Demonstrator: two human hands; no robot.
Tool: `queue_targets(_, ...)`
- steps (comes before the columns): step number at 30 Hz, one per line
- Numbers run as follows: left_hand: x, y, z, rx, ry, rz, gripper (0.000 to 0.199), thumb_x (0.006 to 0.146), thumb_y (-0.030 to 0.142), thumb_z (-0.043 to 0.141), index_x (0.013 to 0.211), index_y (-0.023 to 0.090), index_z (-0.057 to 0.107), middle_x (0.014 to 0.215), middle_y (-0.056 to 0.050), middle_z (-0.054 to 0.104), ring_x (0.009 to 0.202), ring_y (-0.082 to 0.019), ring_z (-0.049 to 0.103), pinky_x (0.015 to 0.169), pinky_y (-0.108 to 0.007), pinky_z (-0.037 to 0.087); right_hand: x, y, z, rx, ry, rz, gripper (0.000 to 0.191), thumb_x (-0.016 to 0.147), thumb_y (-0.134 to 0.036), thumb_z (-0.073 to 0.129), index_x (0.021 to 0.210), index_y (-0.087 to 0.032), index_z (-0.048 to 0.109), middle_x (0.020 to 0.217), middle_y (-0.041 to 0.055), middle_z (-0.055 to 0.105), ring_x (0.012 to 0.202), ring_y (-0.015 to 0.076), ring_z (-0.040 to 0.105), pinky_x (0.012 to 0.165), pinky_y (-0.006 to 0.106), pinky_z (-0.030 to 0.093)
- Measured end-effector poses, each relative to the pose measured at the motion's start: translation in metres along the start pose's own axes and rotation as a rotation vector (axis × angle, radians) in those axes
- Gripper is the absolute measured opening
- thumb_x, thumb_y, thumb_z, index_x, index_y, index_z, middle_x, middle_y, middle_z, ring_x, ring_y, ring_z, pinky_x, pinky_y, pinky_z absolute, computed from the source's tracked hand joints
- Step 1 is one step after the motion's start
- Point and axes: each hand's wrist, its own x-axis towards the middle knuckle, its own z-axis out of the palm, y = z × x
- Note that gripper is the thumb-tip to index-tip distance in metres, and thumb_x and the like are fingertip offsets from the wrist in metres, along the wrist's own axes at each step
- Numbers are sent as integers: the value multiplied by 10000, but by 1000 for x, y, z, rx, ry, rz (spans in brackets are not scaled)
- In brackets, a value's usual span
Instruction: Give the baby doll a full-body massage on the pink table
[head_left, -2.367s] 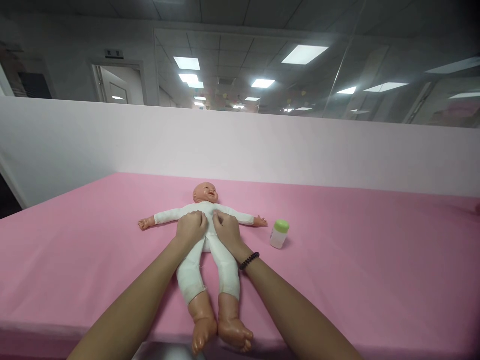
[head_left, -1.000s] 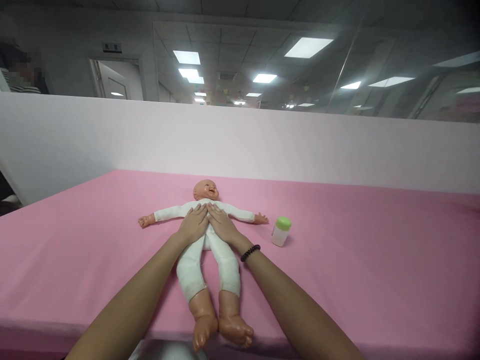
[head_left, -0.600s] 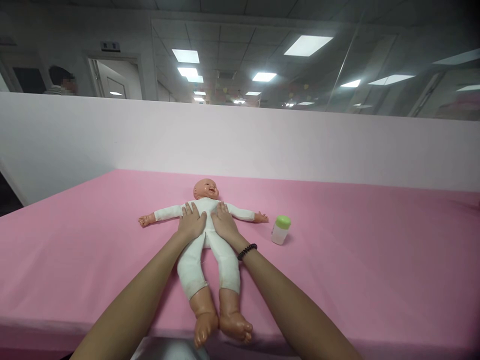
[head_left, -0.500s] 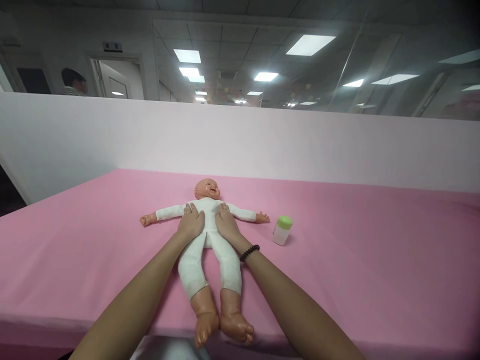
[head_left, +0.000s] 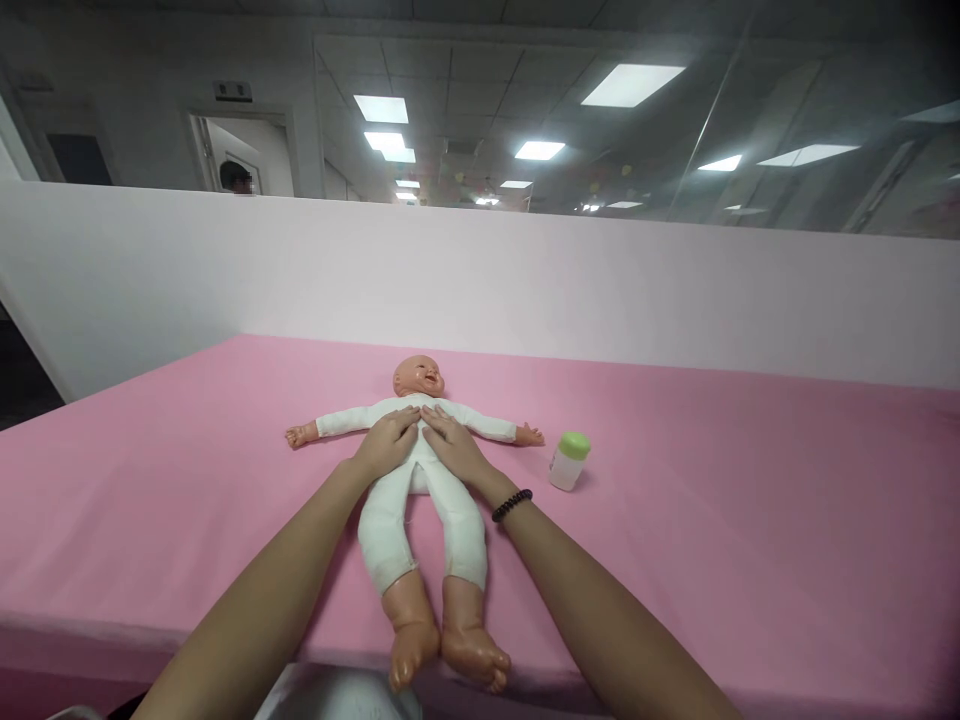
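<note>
A baby doll (head_left: pixel 391 520) with a white cloth body lies on its back, its head at the far end, arms spread and feet towards me. My left hand (head_left: pixel 388 443) rests flat on the left side of its chest, fingers stretched out. On the other side of the chest lies my right hand (head_left: pixel 454 446), also flat and open, with a dark coiled band (head_left: pixel 512 505) around the wrist. The fingertips of both hands nearly meet at the middle of the chest. To the right of the doll's hand stands a small clear bottle with a green cap (head_left: pixel 571 461).
Pink cloth (head_left: pixel 712 530) covers the table under the doll. A white low wall (head_left: pixel 525 280) runs along the table's far side, with glass above it. Beyond it, a person's head (head_left: pixel 237 178) shows by a doorway.
Both hands have moved inward over the doll's chest, from its sides to the middle, fingertips now close together. The background person has shifted right to the doorway. The doll and bottle stay in place.
</note>
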Motion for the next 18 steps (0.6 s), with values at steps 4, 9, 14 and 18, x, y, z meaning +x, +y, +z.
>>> queue_targets(4,-1,-17,-4,15,-144,-109,600,1026,505,293,1564,262,403,1667,-34,260,1570,-269,143,1261,-555,113,3,10,-9,-145,-103,139,592,1038,-542,323,1587,-323,348,1697,17,156,1591,264,49,1258,583,34)
queue_targets(9,-1,-30,-5,108,-157,-327,676,1012,621,239,1613,314,272,1698,-67,101,1573,-301,39,1226,-637,48,5,35,-15,-335,-36,272,666,1040,-623,166,1625,-313,234,1697,63,172,1588,253,80,1258,547,48)
queue_targets(14,-2,-44,-6,254,-177,-437,743,1017,592,148,1640,187,162,1684,-142,147,1575,-252,84,1249,-567,32,-2,53,-27,-563,33,409,668,1053,-570,169,1616,-232,289,1670,109,256,1576,265,143,1258,527,23)
queue_targets(18,-5,-50,-9,348,-131,-498,745,1011,563,179,1606,127,278,1670,-152,207,1571,-281,121,1253,-567,48,-7,61,-37,-648,114,522,648,1061,-489,173,1584,-153,354,1663,123,267,1570,297,131,1231,609,27)
